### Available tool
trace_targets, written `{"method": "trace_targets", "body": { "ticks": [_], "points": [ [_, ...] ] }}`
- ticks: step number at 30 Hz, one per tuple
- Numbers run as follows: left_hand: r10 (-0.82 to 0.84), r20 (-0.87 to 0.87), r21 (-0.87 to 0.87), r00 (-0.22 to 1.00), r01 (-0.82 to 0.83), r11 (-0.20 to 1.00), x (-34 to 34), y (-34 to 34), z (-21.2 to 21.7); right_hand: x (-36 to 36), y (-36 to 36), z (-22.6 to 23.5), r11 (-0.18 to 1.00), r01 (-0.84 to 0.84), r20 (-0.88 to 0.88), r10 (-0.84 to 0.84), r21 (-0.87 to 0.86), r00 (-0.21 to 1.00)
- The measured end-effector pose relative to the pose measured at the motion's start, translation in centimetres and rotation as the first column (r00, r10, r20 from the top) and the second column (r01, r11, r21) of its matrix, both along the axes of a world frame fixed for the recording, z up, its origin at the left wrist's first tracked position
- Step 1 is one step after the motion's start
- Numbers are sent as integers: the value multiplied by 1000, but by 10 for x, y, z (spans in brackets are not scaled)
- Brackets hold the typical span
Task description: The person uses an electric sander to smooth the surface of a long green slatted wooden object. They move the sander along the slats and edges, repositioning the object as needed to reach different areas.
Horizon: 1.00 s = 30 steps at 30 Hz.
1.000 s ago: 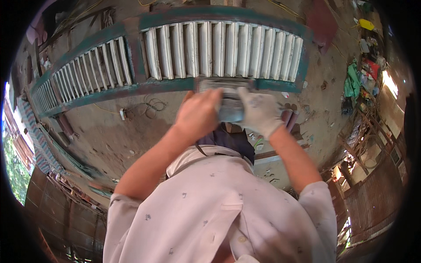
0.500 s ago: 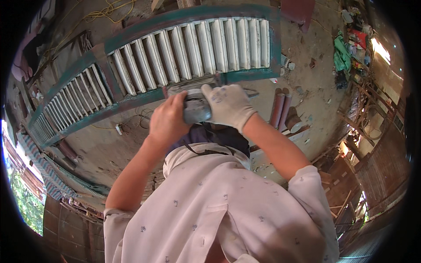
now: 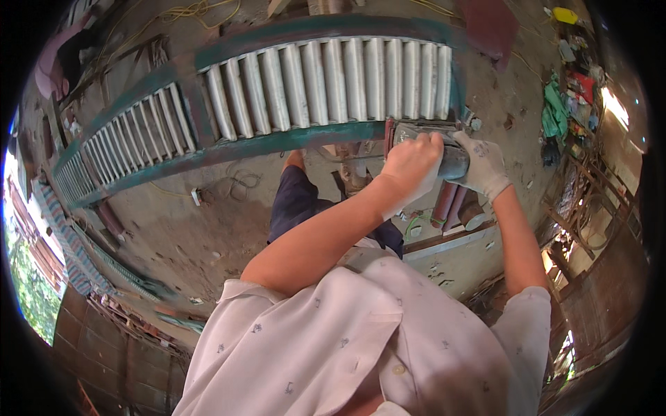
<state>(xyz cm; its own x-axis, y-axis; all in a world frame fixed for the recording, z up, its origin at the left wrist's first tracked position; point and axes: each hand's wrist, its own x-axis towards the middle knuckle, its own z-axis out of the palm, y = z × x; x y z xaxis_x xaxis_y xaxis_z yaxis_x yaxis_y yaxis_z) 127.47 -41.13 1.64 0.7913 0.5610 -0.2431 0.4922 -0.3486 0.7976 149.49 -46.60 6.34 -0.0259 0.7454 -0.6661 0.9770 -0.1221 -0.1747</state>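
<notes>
- On my feed, the bare left hand (image 3: 415, 166) is closed over the near left part of a dark grey power tool (image 3: 455, 165), its fingers (image 3: 429, 141) bent and drawn together, knuckles up.
- I cannot tell where the left thumb lies (it is turned away from my lens), nor quite what part of the tool those fingertips press on.
- The right hand (image 3: 483, 166), in a pale glove, hugs the tool's right side; its thumb lies up along the top, parted from the other fingers, which bend around the far side, and I cannot make out their tips.
- I have the tool at the near rail of a green frame (image 3: 291, 136), close to its right end; whether its underside sits flat on the rail I cannot tell.
- White slats (image 3: 337, 80) fill the frame just beyond the tool, and neither hand touches them.
- Below the tool I see maroon tubes (image 3: 445, 204) on the floor, near the gloved hand's wrist.
- A green cloth-like heap (image 3: 553, 116) lies well apart, to the right.
</notes>
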Motion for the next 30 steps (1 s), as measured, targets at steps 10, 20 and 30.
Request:
{"method": "trace_targets", "body": {
  "ticks": [10,20,30],
  "points": [
    [127,-252,-1,959,-131,991,-235,60,24,-230,61,-24,998,-50,-213,57,36,975],
    [117,-345,66,931,-100,993,-344,104,37,-346,103,-24,1000,-4,-305,11,24,952],
    [86,-272,-2,958,-90,996,-279,77,20,-278,83,-10,999,-40,-168,42,16,985]
  ]
}}
